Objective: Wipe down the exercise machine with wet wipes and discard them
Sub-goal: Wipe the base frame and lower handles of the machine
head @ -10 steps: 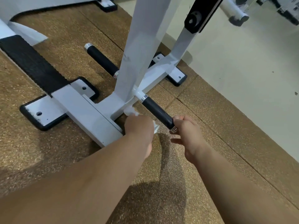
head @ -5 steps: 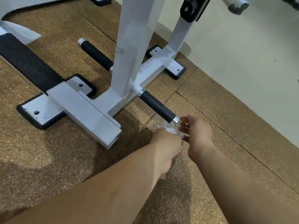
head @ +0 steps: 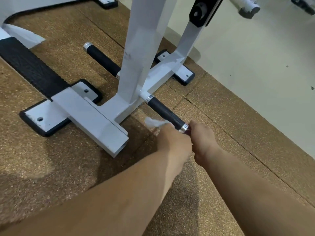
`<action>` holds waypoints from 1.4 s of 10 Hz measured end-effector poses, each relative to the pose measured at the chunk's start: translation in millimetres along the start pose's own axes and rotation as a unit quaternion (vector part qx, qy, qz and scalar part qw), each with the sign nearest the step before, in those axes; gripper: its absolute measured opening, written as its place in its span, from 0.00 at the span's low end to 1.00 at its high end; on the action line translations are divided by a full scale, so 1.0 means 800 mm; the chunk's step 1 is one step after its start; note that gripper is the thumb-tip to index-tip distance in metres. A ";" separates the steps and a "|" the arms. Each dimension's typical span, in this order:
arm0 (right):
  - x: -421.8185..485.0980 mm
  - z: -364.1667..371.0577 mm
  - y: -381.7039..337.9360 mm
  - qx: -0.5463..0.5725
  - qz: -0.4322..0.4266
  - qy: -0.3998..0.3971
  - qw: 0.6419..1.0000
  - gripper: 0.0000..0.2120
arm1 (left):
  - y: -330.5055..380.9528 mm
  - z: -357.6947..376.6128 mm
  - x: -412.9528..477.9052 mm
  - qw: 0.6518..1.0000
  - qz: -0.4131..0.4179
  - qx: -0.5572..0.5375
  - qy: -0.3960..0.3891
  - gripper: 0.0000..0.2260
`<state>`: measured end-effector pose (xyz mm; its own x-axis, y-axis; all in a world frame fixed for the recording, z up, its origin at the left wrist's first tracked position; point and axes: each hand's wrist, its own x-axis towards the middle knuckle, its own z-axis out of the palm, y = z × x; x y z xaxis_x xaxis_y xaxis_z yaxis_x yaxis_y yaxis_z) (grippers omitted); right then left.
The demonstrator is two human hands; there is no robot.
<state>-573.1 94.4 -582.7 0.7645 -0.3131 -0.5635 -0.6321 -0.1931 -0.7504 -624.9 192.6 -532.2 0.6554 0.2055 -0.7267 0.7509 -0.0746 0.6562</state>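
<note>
A white exercise machine frame [head: 141, 53] stands on the brown mat, with a black foot peg [head: 164, 113] sticking out toward me and a chrome cap at its near end. My left hand [head: 175, 143] grips a white wet wipe [head: 153, 122] against the near part of that peg. My right hand [head: 203, 140] sits at the chrome cap, fingers curled round the peg's tip. A second black peg [head: 102, 59] juts out behind the upright post.
A white base beam [head: 88, 114] with black-edged foot plates [head: 42, 119] lies left of my hands. A black textured tread [head: 32, 68] runs up to the left. Pale floor [head: 255, 65] starts beyond the mat's right edge, with another machine's foot [head: 248, 9] at top right.
My left hand went from the base of the post toward me, then back up onto the near end of the peg with the wipe. My right hand stayed at the peg's tip.
</note>
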 end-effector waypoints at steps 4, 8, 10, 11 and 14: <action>0.001 0.002 0.000 0.056 0.039 0.012 0.998 0.11 | 0.035 -0.083 0.062 0.791 0.468 0.331 0.216 0.09; 0.010 -0.019 0.002 0.074 0.061 0.050 0.994 0.11 | -0.075 0.009 0.057 0.690 0.504 0.519 0.008 0.23; 0.007 -0.019 0.005 0.115 0.080 0.043 0.989 0.13 | -0.070 -0.014 0.035 0.723 0.566 0.394 -0.023 0.20; 0.003 -0.007 0.006 0.116 0.073 0.018 0.990 0.12 | -0.011 -0.041 0.038 0.792 0.535 0.274 0.102 0.15; -0.002 0.010 0.002 0.071 0.055 0.013 0.996 0.13 | -0.023 -0.056 0.084 0.711 0.391 0.574 0.112 0.27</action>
<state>-574.2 102.0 -585.9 0.6877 -0.3490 -0.6367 -0.6855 -0.0234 -0.7277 -597.9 251.7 -584.0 0.9760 -0.1953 -0.0960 -0.1798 -0.9722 0.1502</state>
